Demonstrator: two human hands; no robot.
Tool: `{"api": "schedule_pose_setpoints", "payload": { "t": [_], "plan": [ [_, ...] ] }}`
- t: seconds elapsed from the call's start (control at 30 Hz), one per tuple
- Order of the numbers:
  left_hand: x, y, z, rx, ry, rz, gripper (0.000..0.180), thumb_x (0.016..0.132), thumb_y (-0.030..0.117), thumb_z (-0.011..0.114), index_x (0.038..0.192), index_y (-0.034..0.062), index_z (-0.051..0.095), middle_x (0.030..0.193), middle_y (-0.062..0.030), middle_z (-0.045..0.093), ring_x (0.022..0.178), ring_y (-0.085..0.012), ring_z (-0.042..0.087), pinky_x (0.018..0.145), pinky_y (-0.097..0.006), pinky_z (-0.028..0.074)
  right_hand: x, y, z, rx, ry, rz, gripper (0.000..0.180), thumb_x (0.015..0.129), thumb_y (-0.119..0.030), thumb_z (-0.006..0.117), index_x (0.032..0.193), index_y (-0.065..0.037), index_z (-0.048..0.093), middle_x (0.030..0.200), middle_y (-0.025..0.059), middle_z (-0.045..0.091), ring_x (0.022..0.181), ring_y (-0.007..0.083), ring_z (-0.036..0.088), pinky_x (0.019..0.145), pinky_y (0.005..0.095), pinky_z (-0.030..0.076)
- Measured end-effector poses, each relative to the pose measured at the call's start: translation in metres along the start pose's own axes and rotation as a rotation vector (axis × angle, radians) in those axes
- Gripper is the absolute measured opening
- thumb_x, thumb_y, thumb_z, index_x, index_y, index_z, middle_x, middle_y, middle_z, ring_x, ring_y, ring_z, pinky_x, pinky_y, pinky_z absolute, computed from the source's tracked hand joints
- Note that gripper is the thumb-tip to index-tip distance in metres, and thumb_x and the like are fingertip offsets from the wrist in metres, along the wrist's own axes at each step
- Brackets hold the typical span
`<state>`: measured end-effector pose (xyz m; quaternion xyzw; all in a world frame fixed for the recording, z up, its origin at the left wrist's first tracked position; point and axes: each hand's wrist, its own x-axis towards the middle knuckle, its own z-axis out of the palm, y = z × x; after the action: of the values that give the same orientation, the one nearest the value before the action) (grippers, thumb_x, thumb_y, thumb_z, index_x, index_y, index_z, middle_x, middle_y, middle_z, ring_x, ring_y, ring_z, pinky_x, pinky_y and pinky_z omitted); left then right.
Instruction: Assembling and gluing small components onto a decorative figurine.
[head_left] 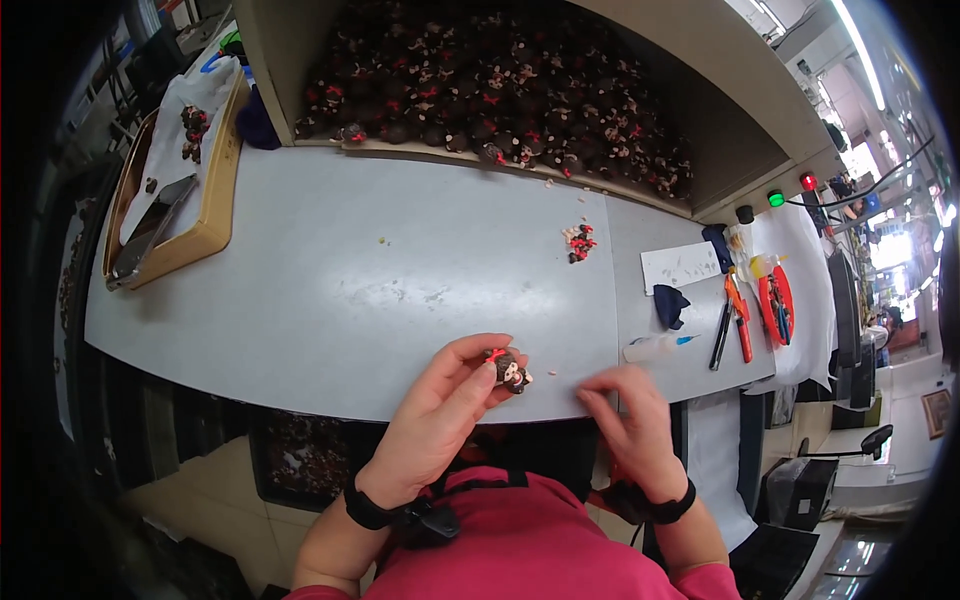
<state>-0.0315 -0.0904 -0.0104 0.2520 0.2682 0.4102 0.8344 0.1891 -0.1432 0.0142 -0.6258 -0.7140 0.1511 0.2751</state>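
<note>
My left hand [440, 415] is closed around a small dark brown figurine [515, 376] with a pale face and red trim, held just above the front part of the grey table. To the right, my right hand [640, 425] is over the table's front edge with its fingers curled and the thumb and forefinger brought together. Whatever may be between those fingertips is too small to make out. A tiny pale piece [552, 373] lies on the tabletop between the two hands. Farther back is a little pile of red, brown and pale parts [579, 243].
A large bin [480, 80] heaped with similar figurines spans the back. At left, a yellowish lined tray [222, 205] holds a few figurines and a dark flat object. On the right are a clear bottle [652, 347], a dark cloth [670, 306], a white card [680, 267] and orange-handled pliers [738, 315].
</note>
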Motion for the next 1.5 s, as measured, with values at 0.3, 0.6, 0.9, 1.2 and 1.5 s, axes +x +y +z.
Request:
{"api": "schedule_pose_setpoints", "payload": {
  "t": [0.3,0.6,0.9,1.2,1.5],
  "plan": [
    [0.001,0.000,0.001,0.033,-0.019,0.006,0.031,0.101,0.015,0.045,0.130,0.0032,0.045,0.122,-0.0094,0.056,0.113,-0.0136,0.054,0.098,-0.031,0.043,-0.027,0.052,-0.022,0.254,0.450,0.400,0.040,0.077,-0.005,0.072,0.111,-0.003,0.051,0.096,0.0064,0.050,0.089,0.0151,0.049,0.082,0.0280,0.040],
    [-0.001,-0.003,0.003,0.054,0.004,0.028,0.028,0.100,0.010,0.044,0.127,0.0035,0.047,0.118,-0.0122,0.058,0.114,-0.0193,0.055,0.097,-0.033,0.044,-0.002,0.042,-0.017,0.161,0.187,0.295,0.034,0.079,-0.009,0.072,0.108,-0.001,0.056,0.100,0.0089,0.057,0.093,0.0209,0.056,0.084,0.0303,0.043],
    [-0.002,-0.001,0.005,0.051,0.010,0.010,0.027,0.101,0.012,0.043,0.127,0.0033,0.047,0.114,-0.0091,0.058,0.113,-0.0190,0.057,0.093,-0.032,0.046,-0.001,0.044,-0.020,-0.039,0.092,0.178,0.024,0.079,-0.006,0.070,0.099,0.000,0.057,0.099,0.0112,0.059,0.091,0.0247,0.058,0.079,0.0317,0.045],
    [-0.002,0.001,0.004,0.076,0.023,-0.015,0.027,0.101,0.012,0.044,0.127,0.0037,0.046,0.115,-0.0076,0.057,0.113,-0.0188,0.057,0.092,-0.031,0.047,-0.011,-0.005,-0.048,0.382,-0.065,0.247,0.033,0.071,-0.008,0.081,0.095,-0.003,0.059,0.093,0.0080,0.063,0.079,0.0202,0.060,0.072,0.0315,0.047],
    [-0.002,-0.001,0.002,0.063,-0.012,-0.009,0.028,0.100,0.011,0.046,0.128,0.0039,0.046,0.116,-0.0079,0.057,0.114,-0.0177,0.055,0.094,-0.032,0.045,-0.008,-0.004,-0.049,0.281,-0.156,0.018,0.032,0.070,-0.021,0.083,0.091,-0.004,0.065,0.079,0.0064,0.064,0.071,0.0211,0.058,0.063,0.0296,0.044]
  ]
}}
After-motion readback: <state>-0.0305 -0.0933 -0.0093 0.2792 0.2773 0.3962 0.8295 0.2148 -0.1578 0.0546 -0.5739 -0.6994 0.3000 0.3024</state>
